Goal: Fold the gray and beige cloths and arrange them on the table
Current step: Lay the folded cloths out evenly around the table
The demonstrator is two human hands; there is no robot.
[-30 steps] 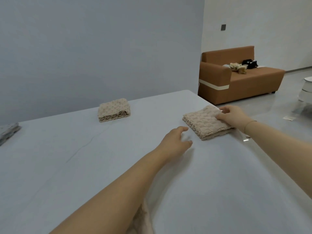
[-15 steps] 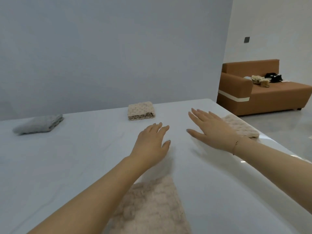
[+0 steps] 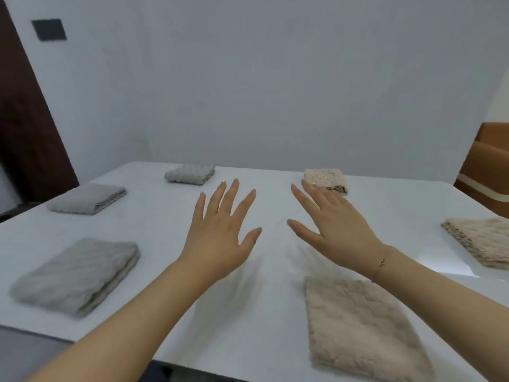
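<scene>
Both hands raised over the middle of the white table point(image 3: 261, 312), palms down, holding nothing.

Left hand point(image 3: 220, 232): fingers straight and spread, thumb out to the side toward the right hand. No cloth under it or touching it.

Right hand point(image 3: 333, 224): fingers straight and fanned, thumb pointing toward the left hand. Thin bracelet point(image 3: 381, 261) on the wrist. The two thumbs sit near each other but apart. Whether either hand touches the tabletop, cannot tell; soft shadows lie below both.

Six folded cloths on the table, three gray to the left of the left hand, three beige to the right of the right hand.

Gray side: nearest gray cloth point(image 3: 74, 277) lies left of the left forearm, well apart from it, close to the table's near edge. Middle gray cloth point(image 3: 86, 198) sits beyond that, level with the left fingertips and far out to the left. Far gray cloth point(image 3: 190, 174) is just past the left fingertips, slightly left, near the table's back edge.

Beige side: nearest beige cloth point(image 3: 360, 334) lies under and beside the right forearm, flat, near the front edge. Side beige cloth point(image 3: 482, 241) sits well right of the right wrist at the table's right edge. Far beige cloth point(image 3: 325, 179) is just beyond the right fingertips; the fingers overlap it in view.

Brown sofa point(image 3: 487, 172) partly visible at far right. Dark wall plate point(image 3: 49, 29) upper left.
</scene>
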